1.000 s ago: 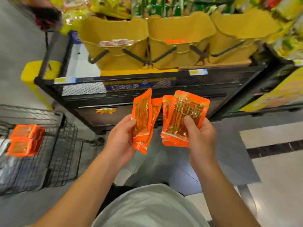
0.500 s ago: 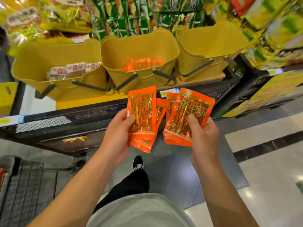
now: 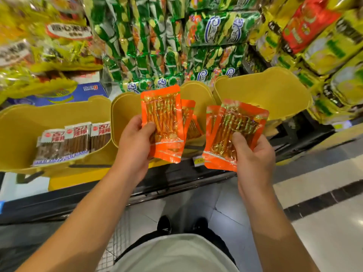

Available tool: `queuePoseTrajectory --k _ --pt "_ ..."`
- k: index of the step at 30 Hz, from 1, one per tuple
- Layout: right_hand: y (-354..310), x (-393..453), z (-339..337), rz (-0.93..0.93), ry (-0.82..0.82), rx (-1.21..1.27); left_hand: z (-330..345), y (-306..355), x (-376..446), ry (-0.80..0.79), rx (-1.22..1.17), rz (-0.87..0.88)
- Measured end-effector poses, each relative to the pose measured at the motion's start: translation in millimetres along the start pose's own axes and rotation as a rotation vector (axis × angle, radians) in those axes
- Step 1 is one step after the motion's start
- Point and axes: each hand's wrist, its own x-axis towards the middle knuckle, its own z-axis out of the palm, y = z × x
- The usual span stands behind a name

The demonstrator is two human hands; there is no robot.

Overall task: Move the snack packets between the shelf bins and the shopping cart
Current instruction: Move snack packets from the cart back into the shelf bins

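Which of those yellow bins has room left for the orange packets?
The right yellow plastic bin shows only bare walls. The left yellow bin holds brown stick packets along its right side, bare leftward. The middle bin sits mostly hidden behind the held orange packets.

- Middle yellow bin: inside largely covered by left hand and its orange packets; contents cannot be told.
- Count of packets stacked under right hand not readable; back ones overlapped.
- Hanging bags, top left: motion-blurred, print unreadable.
- Price tag too small to be read.
- Left yellow bin cut by frame edge.
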Motion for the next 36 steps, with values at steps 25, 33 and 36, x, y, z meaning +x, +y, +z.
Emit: queuePoseTrajectory --k 25,33,36 --pt "-14.2 174.5 14.2 -0.007 -0.365 -0.125 79.0 -43.2 118.4 -0.077 1.498 0.013" --pt "-26.8 160.9 39.0 0.045 -0.519 -0.102 51.8 -10.6 84.7 0.107 1.256 0.181" --pt "-30.6 146.3 56.6 0.028 -0.618 -0.130 20.5 4.1 62.0 0.301 1.136 0.344"
